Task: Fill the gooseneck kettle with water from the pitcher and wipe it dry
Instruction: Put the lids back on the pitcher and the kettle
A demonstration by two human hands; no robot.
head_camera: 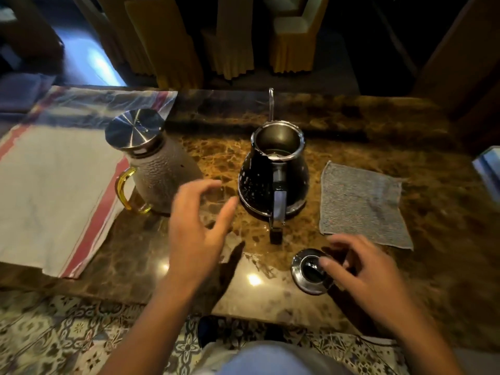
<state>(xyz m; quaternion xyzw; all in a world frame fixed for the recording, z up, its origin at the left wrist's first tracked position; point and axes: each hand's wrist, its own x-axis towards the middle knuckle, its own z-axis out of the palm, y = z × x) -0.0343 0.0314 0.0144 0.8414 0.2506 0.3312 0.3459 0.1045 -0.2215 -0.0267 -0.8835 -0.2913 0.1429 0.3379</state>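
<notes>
Gooseneck kettle (pixel 273 169) is standing upright and lidless near mid-counter (pixel 378 125), spout pointing away, handle facing the person; droplets are showing on its dark body. Pitcher (pixel 157 163), lid on, is sitting left of the kettle, partly on a striped cloth (pixel 54 180). Grey rag (pixel 362 204) is lying flat right of the kettle. Kettle lid (pixel 311 270) is resting in front of the kettle. Left hand (pixel 197 226) is hovering between pitcher and kettle, fingers apart, holding nothing. Right hand (pixel 362 269) is touching the kettle lid, fingers loosely curled, not clamped.
</notes>
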